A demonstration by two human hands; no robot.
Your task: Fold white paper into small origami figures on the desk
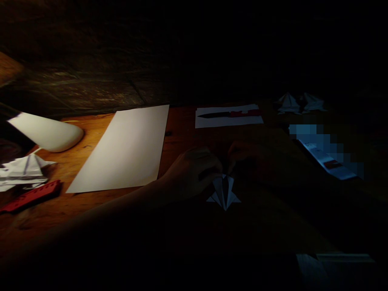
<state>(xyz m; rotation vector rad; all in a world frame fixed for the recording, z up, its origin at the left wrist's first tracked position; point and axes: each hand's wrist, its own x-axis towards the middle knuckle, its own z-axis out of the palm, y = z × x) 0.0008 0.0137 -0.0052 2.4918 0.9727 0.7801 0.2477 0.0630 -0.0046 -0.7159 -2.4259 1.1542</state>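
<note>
A small white origami paper figure (224,192) with pointed flaps lies in dim light on the wooden table. My left hand (195,169) has its fingers curled together at the figure's far end, on the left side. From the right, my right hand (247,157) pinches at the same far end, though deep shadow blurs its fingers. The two sets of fingertips are close together there. Beyond my hands, a knife (228,114) with a dark blade and red handle rests on a stack of white paper (200,123).
A blank white sheet (124,149) lies left of my hands. Farther left are a white lamp-like object (51,132), folded papers (26,169) and a red notched tool (34,197). A lit phone-like screen (329,159) and two paper figures (288,104) are at right.
</note>
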